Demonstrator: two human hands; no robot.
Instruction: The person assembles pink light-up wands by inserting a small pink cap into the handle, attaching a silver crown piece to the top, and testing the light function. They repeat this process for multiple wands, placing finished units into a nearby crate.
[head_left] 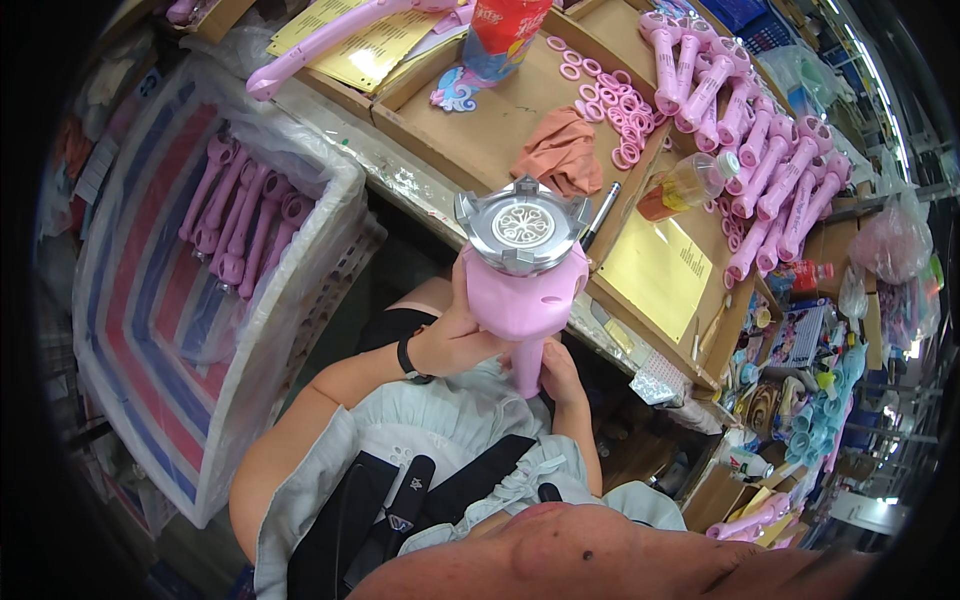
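In front of my chest stands a pink toy wand [525, 305], upright, with a wide pink head and a round silver top [522, 230] that has prongs around its rim and a patterned disc in the middle. My left hand [455, 340] is closed around the left side of the pink head, with some fingers hidden behind it. Lower down, my right hand [563, 378] holds the narrow handle from the right; its fingertips are partly covered by the handle. A crumpled orange cloth [560, 152] lies on the bench just beyond the silver top.
To the left, a striped plastic-lined bin [150, 380] holds several pink handles [240, 215]. Cardboard trays [430, 125] on the bench carry pink rings [615, 110], a red-blue container [500, 40] and a yellow sheet [655, 270]. At the right are a bottle [690, 185] and piled pink wand parts [770, 170].
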